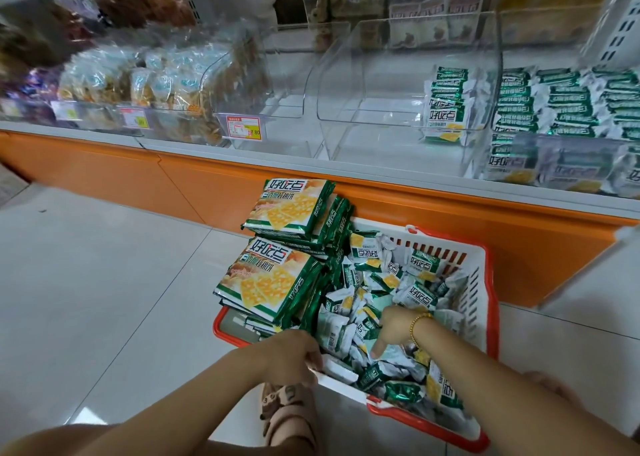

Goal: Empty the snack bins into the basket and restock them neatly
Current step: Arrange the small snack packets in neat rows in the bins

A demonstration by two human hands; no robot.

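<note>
1. A sandal (287, 414) on the tiled floor (104, 282), nearest the camera.
2. Left hand (294, 355) — fingers curled over the near rim of the basket (485, 275), which stands on the floor against the orange base (346, 199) of the shelf.
3. Right hand (396, 327), a bracelet (417, 324) at the wrist, reaches into the small packets (420, 265) heaped in the basket's right side. Its fingers point down among them; whether they pinch one cannot be told.
4. Big packs (273, 275) are stacked at the basket's left side, rising over its rim.
5. On the shelf beyond, a clear bin (381, 85) holds only one stack at its right end — the next bin (561, 109) to the right holds rows of green packets.
</note>
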